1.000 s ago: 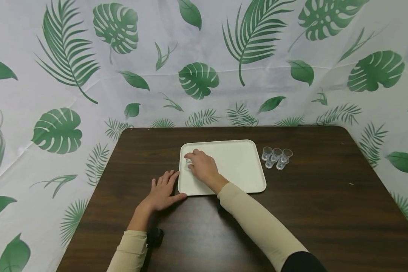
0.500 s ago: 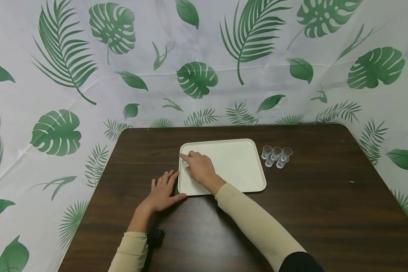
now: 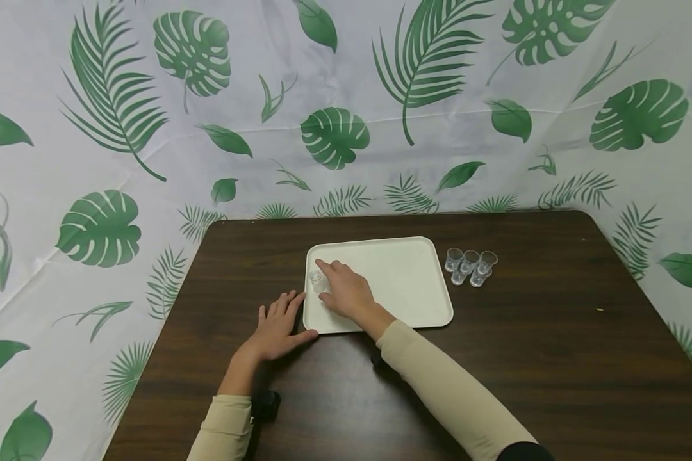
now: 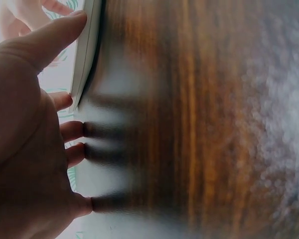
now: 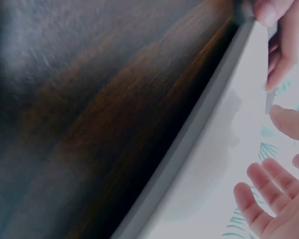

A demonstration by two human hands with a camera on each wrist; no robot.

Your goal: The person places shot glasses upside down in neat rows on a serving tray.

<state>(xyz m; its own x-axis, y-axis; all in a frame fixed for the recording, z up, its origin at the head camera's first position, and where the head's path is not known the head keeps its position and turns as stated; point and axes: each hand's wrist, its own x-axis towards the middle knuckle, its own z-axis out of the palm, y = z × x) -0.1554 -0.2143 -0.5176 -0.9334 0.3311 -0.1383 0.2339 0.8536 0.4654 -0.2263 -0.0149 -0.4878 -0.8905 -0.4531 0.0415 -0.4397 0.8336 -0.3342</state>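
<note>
Fingers of the right hand (image 3: 347,293) parted and loose here, thumb and forefinger either side of the small clear cup (image 3: 317,282), gripping nothing; whether a tip grazes it, I can't tell. That cup sits on the white tray (image 3: 403,282) near its left edge, seemingly leaving the wider surface free. And the left hand (image 3: 273,330), fingers spread on the dark table (image 3: 553,333), thumb at the tray's near-left corner, likely a brace against sliding! Farther out, five more cups (image 3: 470,266) cluster just beyond the tray's right edge, perhaps for easy reach.
</note>
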